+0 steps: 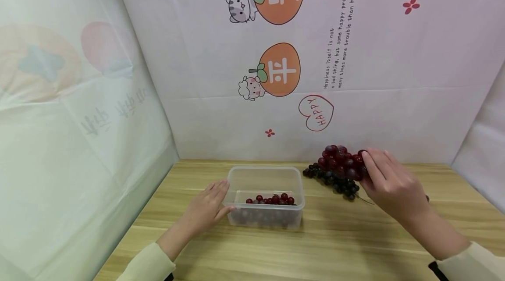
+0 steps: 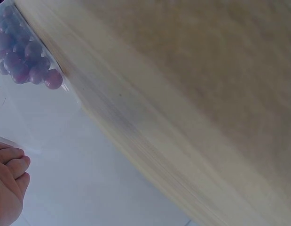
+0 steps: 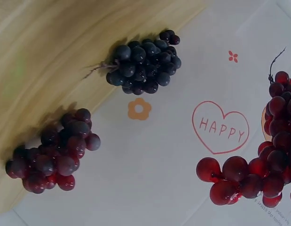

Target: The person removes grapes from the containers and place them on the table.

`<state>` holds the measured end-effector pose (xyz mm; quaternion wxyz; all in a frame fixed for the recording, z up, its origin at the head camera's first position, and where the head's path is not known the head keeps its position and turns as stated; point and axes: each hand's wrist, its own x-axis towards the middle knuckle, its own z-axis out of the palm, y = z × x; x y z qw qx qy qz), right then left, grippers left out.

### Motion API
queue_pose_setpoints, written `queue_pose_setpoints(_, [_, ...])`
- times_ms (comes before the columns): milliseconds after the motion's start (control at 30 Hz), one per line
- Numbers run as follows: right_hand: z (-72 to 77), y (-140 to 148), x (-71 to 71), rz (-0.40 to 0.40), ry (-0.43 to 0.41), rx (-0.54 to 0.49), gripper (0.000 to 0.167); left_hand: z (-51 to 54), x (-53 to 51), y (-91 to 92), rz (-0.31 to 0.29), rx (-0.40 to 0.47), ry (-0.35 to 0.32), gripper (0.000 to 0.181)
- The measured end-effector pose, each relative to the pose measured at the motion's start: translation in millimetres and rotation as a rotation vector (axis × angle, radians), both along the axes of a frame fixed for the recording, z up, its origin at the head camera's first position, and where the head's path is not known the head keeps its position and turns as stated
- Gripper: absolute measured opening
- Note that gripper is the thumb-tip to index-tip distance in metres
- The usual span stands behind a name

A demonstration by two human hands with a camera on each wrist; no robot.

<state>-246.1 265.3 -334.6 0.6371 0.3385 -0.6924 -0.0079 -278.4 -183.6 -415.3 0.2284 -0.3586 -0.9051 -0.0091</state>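
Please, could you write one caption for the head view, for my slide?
The right hand holds red grapes; the left hand touches a clear box containing more grapes.

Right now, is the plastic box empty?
No, the plastic box is partly filled: red grapes show inside, below its rim.

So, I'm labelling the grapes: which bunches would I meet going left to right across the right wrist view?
Resting red bunch → black bunch → held red bunch.
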Motion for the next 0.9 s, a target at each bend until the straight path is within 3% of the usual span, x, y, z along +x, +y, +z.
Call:
queue_pose_setpoints(433, [-22.5, 2.9, 14.1, -0.139, -0.133, -0.026, 0.048, -1.1, 0.0, -0.4, 0.005, 0.005, -0.007, 0.070])
queue_pose_setpoints(900, [-44.6, -2.2, 21.0, -0.186, -0.284, 0.025, 0.059, -1.8, -1.4, -1.2, -0.013, 0.002, 0.017, 0.069])
